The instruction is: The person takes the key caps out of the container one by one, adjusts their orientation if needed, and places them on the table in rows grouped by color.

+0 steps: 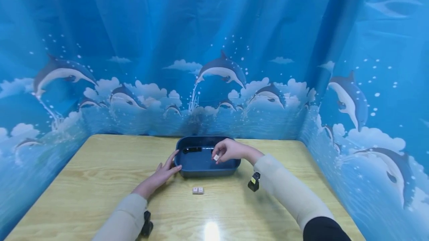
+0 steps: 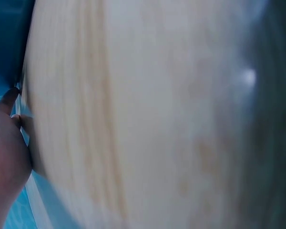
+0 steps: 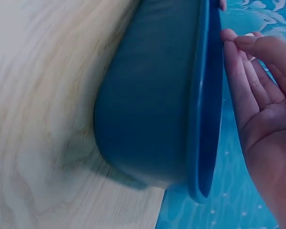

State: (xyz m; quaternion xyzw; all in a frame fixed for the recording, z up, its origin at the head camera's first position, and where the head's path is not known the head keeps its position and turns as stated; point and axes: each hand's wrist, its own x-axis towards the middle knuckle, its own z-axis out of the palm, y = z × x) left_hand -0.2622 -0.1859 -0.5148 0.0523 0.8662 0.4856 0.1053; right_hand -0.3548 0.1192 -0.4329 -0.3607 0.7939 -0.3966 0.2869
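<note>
Over the blue plastic basin, my right hand pinches a small white keycap between thumb and fingertips. The right wrist view shows the hand beside the basin's rim, the keycap mostly hidden by the fingers. At the basin's left end my left hand rests its extended fingers and thumb against the rim. Several black pieces lie in a row inside, along the far wall. Two more white keycaps sit side by side on the table in front of the basin.
The wooden table carries the basin near its far edge. Blue curtains with dolphins hang behind and at both sides. Black wrist cameras are strapped to both sleeves.
</note>
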